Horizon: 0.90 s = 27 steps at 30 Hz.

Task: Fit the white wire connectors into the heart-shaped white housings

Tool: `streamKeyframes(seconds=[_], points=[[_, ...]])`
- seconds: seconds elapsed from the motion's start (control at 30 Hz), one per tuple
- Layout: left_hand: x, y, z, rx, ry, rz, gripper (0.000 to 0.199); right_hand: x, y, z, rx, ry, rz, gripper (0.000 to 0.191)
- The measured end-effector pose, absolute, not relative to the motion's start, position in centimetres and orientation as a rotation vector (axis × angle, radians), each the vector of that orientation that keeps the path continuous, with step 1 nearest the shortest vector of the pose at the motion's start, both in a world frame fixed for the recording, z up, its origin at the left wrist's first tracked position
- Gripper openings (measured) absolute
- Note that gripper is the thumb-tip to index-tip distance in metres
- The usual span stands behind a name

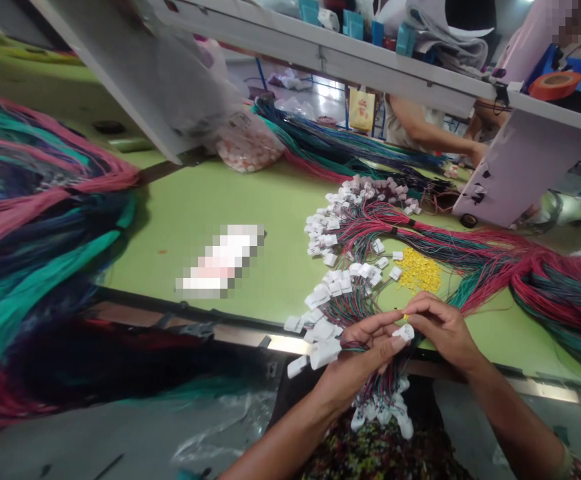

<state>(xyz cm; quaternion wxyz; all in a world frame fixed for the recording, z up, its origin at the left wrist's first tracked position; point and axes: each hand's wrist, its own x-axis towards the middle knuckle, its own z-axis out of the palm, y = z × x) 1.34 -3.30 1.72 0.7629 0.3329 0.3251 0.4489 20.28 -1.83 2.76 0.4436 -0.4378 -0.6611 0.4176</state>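
Observation:
My left hand (365,350) holds a white connector (404,332) between thumb and fingers, with thin wires running back through the palm. My right hand (443,327) pinches a small yellow piece (405,318) right at that connector. White connectors (335,287) on dark and red wires fan out beside my left hand, and more white connectors (385,407) hang below it over my lap. Just beyond my right hand lies a pile of small yellow pieces (420,269). Behind it, another bundle of white connectors (327,227) joins red and green wires (470,247).
Thick wire bundles (55,193) lie at the left on the green table (195,207). A bag of small parts (250,143) stands near the white shelf (370,50). Across the table, a person's arm (427,133) reaches toward wires. A pixelated patch covers something on the table.

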Motion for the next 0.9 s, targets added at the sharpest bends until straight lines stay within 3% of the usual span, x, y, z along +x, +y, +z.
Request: streamKeyframes(seconds=[0.27, 0.53, 0.9], points=[[1.5, -3.6, 1.5, 0.774, 0.712, 0.967, 0.039, 19.9, -2.5, 1.9, -1.069, -1.688, 0.76, 0.006], [1.7, -3.5, 1.8, 0.725, 0.727, 0.97, 0.038, 20.3, -2.5, 1.8, -0.913, -1.911, 0.399, 0.016], [1.7, -3.6, 1.1, 0.854, 0.854, 1.105, 0.019, 19.2, -5.5, 3.7, -1.13, -1.635, 0.663, 0.01]])
